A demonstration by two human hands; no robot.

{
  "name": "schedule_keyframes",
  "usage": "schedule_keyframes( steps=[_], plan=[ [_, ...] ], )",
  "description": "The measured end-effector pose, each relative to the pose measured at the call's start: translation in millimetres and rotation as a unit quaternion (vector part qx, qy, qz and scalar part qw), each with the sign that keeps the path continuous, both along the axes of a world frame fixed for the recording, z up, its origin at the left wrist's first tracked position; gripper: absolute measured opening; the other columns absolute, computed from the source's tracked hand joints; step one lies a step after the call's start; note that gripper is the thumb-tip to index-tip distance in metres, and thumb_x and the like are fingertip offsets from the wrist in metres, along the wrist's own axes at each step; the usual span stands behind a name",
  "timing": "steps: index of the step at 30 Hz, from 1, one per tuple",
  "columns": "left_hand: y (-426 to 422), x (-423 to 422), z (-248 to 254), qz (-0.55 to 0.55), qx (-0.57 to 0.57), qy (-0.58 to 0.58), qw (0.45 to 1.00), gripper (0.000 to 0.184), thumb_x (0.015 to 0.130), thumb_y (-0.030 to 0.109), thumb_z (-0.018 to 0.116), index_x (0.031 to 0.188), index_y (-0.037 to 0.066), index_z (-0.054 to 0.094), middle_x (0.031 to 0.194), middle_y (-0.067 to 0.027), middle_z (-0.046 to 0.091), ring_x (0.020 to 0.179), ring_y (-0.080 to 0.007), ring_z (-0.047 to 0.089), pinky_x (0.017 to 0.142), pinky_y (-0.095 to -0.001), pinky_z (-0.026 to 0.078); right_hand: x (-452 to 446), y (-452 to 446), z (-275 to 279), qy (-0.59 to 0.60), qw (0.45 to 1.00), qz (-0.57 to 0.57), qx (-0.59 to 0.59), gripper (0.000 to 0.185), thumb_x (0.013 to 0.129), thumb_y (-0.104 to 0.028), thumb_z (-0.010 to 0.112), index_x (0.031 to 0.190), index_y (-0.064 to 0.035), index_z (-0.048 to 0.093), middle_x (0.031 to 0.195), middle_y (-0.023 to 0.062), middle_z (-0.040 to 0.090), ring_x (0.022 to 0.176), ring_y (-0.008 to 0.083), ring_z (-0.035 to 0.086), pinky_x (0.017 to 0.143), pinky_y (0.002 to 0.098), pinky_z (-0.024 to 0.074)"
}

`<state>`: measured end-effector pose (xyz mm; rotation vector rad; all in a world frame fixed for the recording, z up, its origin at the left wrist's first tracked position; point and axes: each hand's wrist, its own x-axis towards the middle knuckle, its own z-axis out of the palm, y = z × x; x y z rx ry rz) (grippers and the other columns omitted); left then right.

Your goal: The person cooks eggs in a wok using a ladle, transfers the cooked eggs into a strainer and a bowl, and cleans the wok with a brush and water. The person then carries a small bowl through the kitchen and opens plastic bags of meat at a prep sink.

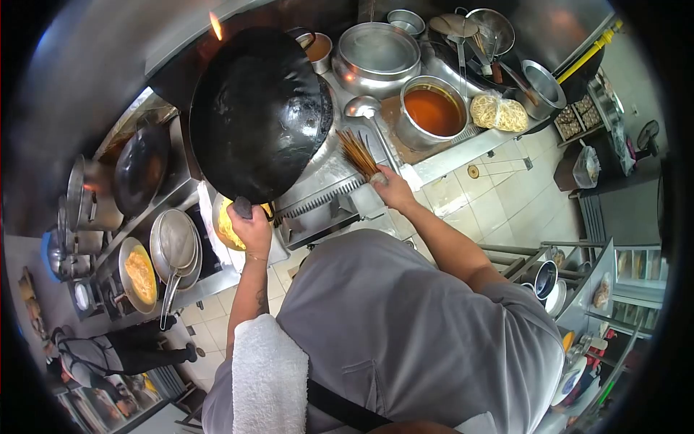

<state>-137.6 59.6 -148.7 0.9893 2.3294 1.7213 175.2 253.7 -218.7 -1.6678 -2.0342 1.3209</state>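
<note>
From my right hand (392, 189), gripping a brush (356, 150) angled to 11 o'clock, the wok (249, 116) my nearer left hand (251, 233) holds lies at 10 o'clock.

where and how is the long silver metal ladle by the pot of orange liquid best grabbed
Probably grip the long silver metal ladle by the near part of its slim handle, from the side of the person: the handle slants that way, its round bowl lying farthest. The bare right hand is nearest but holds a brown brush of thin sticks.
</note>
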Motion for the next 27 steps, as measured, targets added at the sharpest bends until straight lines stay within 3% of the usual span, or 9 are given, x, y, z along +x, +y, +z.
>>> schedule_keyframes(
  steps=[4, 7, 8, 12, 14, 16, 18, 22, 27],
  plan=[
    [8.6, -8.2, -8.8, 0.017, 0.021, -0.044, 0.999, 0.028, 0.086, 0.008, 0.062, 0.112, -0.003, 0.057, 0.096, -0.0098, 0.065, 0.084, -0.022, 0.063, 0.08, -0.0345, 0.051, -14.6, 11.5, -10.0, -0.014, 1.0, -0.015, -0.003, 0.062, 0.094, -0.033, 0.066, 0.152, -0.017, 0.05, 0.128, 0.0273, 0.067, 0.12, 0.0436, 0.064, 0.104, 0.0476, 0.0498],
    [25.4, -12.6, -14.9, 0.018, 0.045, -0.114, 0.992, 0.024, 0.085, 0.006, 0.06, 0.107, -0.004, 0.056, 0.091, -0.0091, 0.062, 0.079, -0.023, 0.06, 0.075, -0.0351, 0.051, -21.8, 13.9, -19.4, -0.033, 0.999, -0.037, -0.009, 0.066, 0.094, -0.036, 0.067, 0.153, -0.0146, 0.047, 0.118, 0.0261, 0.071, 0.111, 0.0433, 0.068, 0.101, 0.049, 0.0509],
    [31.3, -18.4, -20.9, 0.014, 0.045, -0.116, 0.992, 0.024, 0.085, 0.006, 0.06, 0.107, -0.004, 0.056, 0.091, -0.0091, 0.062, 0.079, -0.023, 0.06, 0.075, -0.0351, 0.051, -23.1, 10.8, -29.6, -0.061, 0.989, -0.021, 0.13, 0.06, 0.095, -0.036, 0.067, 0.148, -0.0121, 0.053, 0.113, 0.0255, 0.071, 0.107, 0.0436, 0.068, 0.098, 0.0497, 0.0516],
    [58.7, -25.0, -21.4, -0.037, 0.05, -0.391, 0.918, 0.008, 0.088, 0.013, 0.059, 0.084, 0.009, 0.053, 0.067, -0.003, 0.053, 0.045, -0.0116, 0.043, 0.036, -0.0273, 0.03, -13.9, -15.5, -10.7, 0.05, 0.934, 0.076, 0.345, 0.034, 0.096, -0.03, 0.067, 0.119, -0.0056, 0.07, 0.101, 0.0215, 0.07, 0.096, 0.0404, 0.067, 0.087, 0.0495, 0.0545],
    [69.2, -35.9, -25.5, -0.041, 0.011, -0.546, 0.837, 0.01, 0.09, 0.015, 0.057, 0.081, 0.011, 0.054, 0.066, -0.0027, 0.052, 0.044, -0.0126, 0.042, 0.037, -0.027, 0.032, -5.9, -39.1, -8.1, -0.121, 0.963, 0.223, 0.086, 0.022, 0.094, -0.023, 0.069, 0.099, -0.0018, 0.071, 0.103, 0.022, 0.068, 0.104, 0.0414, 0.065, 0.092, 0.0499, 0.0521],
    [83.5, -34.8, -25.4, -0.041, 0.003, -0.565, 0.824, 0.016, 0.09, 0.016, 0.056, 0.076, 0.011, 0.05, 0.064, -0.0026, 0.047, 0.044, -0.0133, 0.039, 0.04, -0.0273, 0.031, 12.2, -65.0, -23.4, -0.115, 0.959, 0.238, 0.1, 0.021, 0.093, -0.022, 0.068, 0.098, -0.0015, 0.069, 0.11, 0.0222, 0.064, 0.107, 0.0401, 0.063, 0.093, 0.049, 0.0518],
    [93.3, -41.2, -37.7, -0.076, 0.027, -0.634, 0.769, 0.019, 0.092, 0.019, 0.054, 0.075, 0.012, 0.049, 0.064, -0.0019, 0.046, 0.044, -0.0128, 0.036, 0.04, -0.027, 0.029, 37.5, -78.9, -46.2, -0.023, 0.946, 0.107, 0.304, 0.025, 0.089, -0.022, 0.072, 0.103, -0.0027, 0.066, 0.111, 0.0204, 0.063, 0.112, 0.0406, 0.059, 0.097, 0.0508, 0.0476],
    [114.0, -38.7, -54.3, -0.083, 0.044, -0.639, 0.763, 0.02, 0.093, 0.019, 0.053, 0.075, 0.012, 0.05, 0.061, -0.003, 0.046, 0.044, -0.0136, 0.037, 0.039, -0.0279, 0.029, 71.5, -56.3, -63.4, -0.093, 0.946, -0.101, 0.294, 0.037, 0.081, -0.01, 0.08, 0.106, -0.003, 0.054, 0.107, 0.0201, 0.058, 0.106, 0.0412, 0.054, 0.095, 0.0498, 0.0439],
    [123.7, -32.1, -54.8, -0.038, 0.051, -0.643, 0.763, 0.015, 0.094, 0.019, 0.053, 0.081, 0.012, 0.051, 0.063, -0.0039, 0.047, 0.044, -0.0149, 0.04, 0.039, -0.0287, 0.029, 76.7, -50.2, -54.9, -0.026, 0.962, -0.022, 0.27, 0.024, 0.087, -0.012, 0.076, 0.096, -0.0035, 0.056, 0.098, 0.0174, 0.062, 0.097, 0.0395, 0.06, 0.088, 0.051, 0.047]
  ],
)
